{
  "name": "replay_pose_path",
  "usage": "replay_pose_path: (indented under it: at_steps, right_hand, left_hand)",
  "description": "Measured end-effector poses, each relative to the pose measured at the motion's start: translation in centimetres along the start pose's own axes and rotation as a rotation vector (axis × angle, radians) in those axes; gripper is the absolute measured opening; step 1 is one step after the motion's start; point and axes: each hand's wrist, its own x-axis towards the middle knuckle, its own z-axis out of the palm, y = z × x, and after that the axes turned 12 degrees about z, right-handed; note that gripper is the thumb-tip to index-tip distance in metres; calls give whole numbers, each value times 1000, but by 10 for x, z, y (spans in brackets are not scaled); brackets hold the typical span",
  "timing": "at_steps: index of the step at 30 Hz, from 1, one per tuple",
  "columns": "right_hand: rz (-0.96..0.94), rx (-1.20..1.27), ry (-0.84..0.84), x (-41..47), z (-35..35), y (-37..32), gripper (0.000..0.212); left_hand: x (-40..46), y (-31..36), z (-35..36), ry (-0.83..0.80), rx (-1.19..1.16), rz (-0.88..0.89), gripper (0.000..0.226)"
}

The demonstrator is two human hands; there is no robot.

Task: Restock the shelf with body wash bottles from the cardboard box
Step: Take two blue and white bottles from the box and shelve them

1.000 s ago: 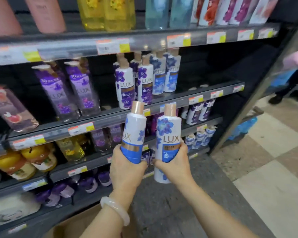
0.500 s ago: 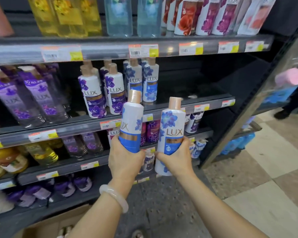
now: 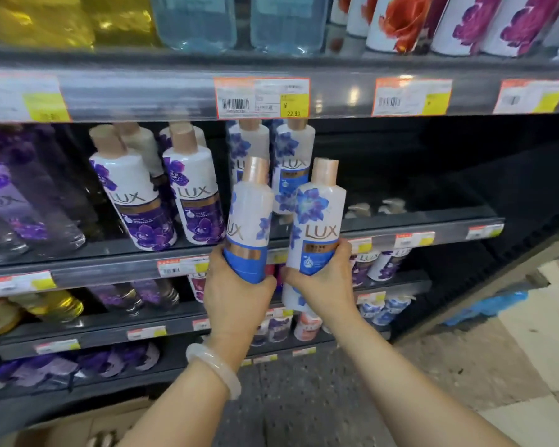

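Observation:
I hold two white LUX body wash bottles with blue flowers and copper caps, upright, in front of the middle shelf (image 3: 417, 232). My left hand (image 3: 236, 298) grips the lower part of the left bottle (image 3: 250, 217). My right hand (image 3: 328, 285) grips the right bottle (image 3: 318, 227) around its blue label. Just behind them two matching blue-flower bottles (image 3: 292, 156) stand on the shelf. The cardboard box (image 3: 75, 427) shows at the bottom left, partly cut off by the frame edge.
Purple-flower LUX bottles (image 3: 194, 195) stand left of the blue ones. The shelf right of the blue bottles is dark, with small pump tops (image 3: 375, 208) at the back. The upper shelf (image 3: 175, 95) overhangs with price tags. Tiled floor lies at the right.
Both hands have lifted the two bottles up and closer to the middle shelf. The view has moved in toward the shelf.

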Motion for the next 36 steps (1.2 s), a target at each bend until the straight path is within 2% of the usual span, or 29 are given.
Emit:
replay_pose_path:
  at_steps: [12,27,36]
  right_hand:
    - [-293,84,55,102,29,-23,75]
    - [-248,101,68,126,51,-2,85]
    - [-241,78,38,125,44,-1,89]
  left_hand:
    - [13,-20,33,131,1,-106,55]
    - [16,-31,46,195,26,-126,53]
    - [43,-15,59,145,-130,-64,56]
